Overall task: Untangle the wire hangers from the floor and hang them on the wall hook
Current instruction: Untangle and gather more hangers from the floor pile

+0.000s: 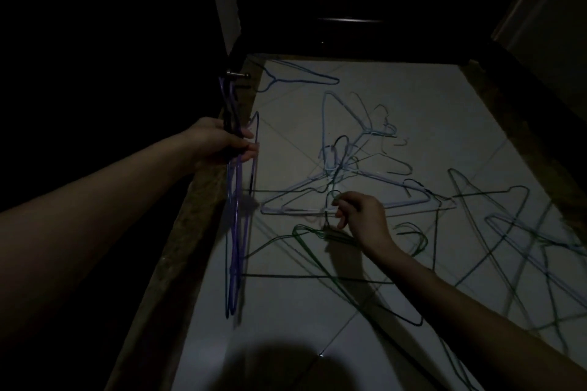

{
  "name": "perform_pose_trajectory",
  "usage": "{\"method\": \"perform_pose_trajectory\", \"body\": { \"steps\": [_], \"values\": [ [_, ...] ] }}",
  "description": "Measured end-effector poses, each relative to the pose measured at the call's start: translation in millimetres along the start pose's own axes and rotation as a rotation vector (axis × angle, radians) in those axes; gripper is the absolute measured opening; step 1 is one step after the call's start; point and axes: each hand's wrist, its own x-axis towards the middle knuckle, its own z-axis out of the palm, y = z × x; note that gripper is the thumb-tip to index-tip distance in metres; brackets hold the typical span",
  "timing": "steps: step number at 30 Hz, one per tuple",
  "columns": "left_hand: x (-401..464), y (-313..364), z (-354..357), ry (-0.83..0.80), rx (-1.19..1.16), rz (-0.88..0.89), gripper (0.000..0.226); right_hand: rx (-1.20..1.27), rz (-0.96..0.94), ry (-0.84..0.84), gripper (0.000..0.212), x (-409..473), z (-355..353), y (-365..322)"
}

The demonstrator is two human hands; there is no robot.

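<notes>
Hangers [343, 168] lay scattered in a tangled heap across the pale tiled floor [286, 311], blue, white and green wires crossing one another in dim light. One blue hanger [298, 76] lay apart from the heap, near the far end of the floor by the dark door [349, 9].

The left hand [222, 143] was raised at the left edge of the floor, its fingers curled round a bunch of purple hangers [235, 232] that dangled straight down from it. The tops of that bunch reached up to a small metal hook [237, 74] on the dark wall; whether they were already seated on it could not be told in the gloom.

The right hand [359, 216] reached down to the middle of the heap, thumb and forefinger pinching the curved neck of a green hanger [317, 251], the other fingers loosely bent. That hanger's frame stretched toward the camera, crossing other green wires on the tiles.

A brown border strip [178, 247] ran along the left side of the floor.
</notes>
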Motion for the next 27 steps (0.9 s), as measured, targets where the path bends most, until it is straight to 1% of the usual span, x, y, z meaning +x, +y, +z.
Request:
{"method": "perform_pose_trajectory", "body": {
  "steps": [3,7,10,14,17,19,21,24,27],
  "values": [
    [-4,-1,-6,0.002,-0.026,0.008,0.022,0.012,0.014,-0.050,0.021,0,14,-8],
    [-7,-3,-13,0.022,-0.092,-0.008,0.021,0.196,0.132,-0.038,0.019,4,17,-17],
    [-6,-8,-16,0.024,-0.059,-0.002,0.020,0.220,0.132,-0.031,0.017,8,12,-21],
    [-7,-11,-3,-0.011,-0.157,0.027,0.017,0.322,0.171,0.016,0.017,17,-8,-31],
    [-12,-13,17,-0.009,-0.256,-0.010,0.017,0.415,0.143,-0.048,0.014,15,-24,-44],
    [-14,-16,29,-0.049,-0.325,-0.047,0.017,0.435,0.117,-0.081,0.012,9,-30,-53],
    [-15,-18,39,-0.090,-0.375,-0.075,0.018,0.444,0.098,-0.079,0.010,3,-34,-57],
    [-18,-18,56,-0.110,-0.408,-0.098,0.019,0.478,0.083,-0.070,0.010,-4,-36,-61],
    [-22,-18,73,-0.159,-0.400,-0.121,0.026,0.466,0.075,-0.076,0.009,-8,-35,-60]
  ]
}}
